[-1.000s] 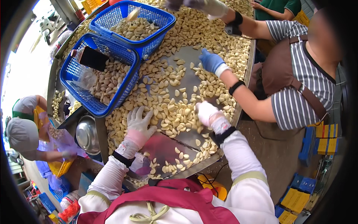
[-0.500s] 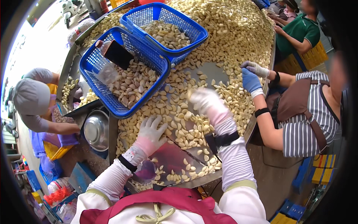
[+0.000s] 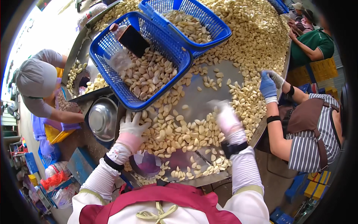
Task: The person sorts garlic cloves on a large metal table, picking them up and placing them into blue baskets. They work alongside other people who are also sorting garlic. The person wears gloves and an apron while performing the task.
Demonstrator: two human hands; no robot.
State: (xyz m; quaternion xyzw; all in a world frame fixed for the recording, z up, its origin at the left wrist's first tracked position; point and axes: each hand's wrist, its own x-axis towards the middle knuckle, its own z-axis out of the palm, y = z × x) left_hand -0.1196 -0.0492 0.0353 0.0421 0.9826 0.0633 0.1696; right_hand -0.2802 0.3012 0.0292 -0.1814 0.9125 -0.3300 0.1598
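Pale garlic cloves (image 3: 182,132) between left hand (image 3: 131,128) (flat, spread) and right hand (image 3: 227,118).

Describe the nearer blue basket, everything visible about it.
The nearer blue basket is rectangular, of plastic mesh by its look, with a thick rim. It sits tilted on the metal table, its near corner among loose garlic cloves. Inside lie peeled cloves, a clear plastic bottle and a dark flat phone-like object. A second blue basket overlaps its far rim. The left hand rests just below it.
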